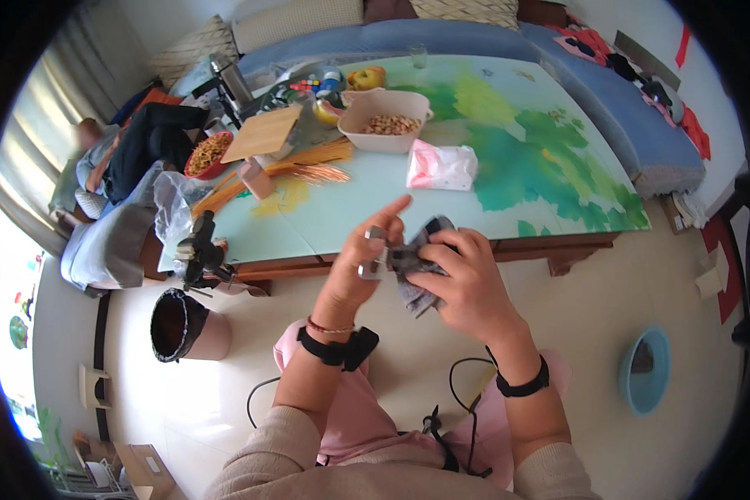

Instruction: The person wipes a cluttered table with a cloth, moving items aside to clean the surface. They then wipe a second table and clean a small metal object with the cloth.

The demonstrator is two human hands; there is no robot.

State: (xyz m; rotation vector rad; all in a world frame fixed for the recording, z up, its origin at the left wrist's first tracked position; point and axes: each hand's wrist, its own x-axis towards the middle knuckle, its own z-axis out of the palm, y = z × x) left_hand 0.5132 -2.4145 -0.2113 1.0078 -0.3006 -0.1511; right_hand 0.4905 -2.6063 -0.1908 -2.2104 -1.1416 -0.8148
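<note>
My left hand (365,250) holds a small U-shaped metal piece (373,253) against its palm, its index finger stretched out. Just right of it, my right hand (465,275) grips a crumpled grey and black checked cloth (420,269), whose left edge meets the metal piece. Both hands are raised in front of the table's near edge. Beyond them on the table lies a pink and white soft pack (442,165), with a pale basin of nuts (384,125) behind it.
A bench vise (201,253) is clamped at the table's (537,206) near left corner, above a lined bin (222,334). Dried stalks (287,165), a wooden board (262,133) and a red bowl (212,156) are at left. A person (156,137) sits at far left. A blue basin (645,372) stands on the floor.
</note>
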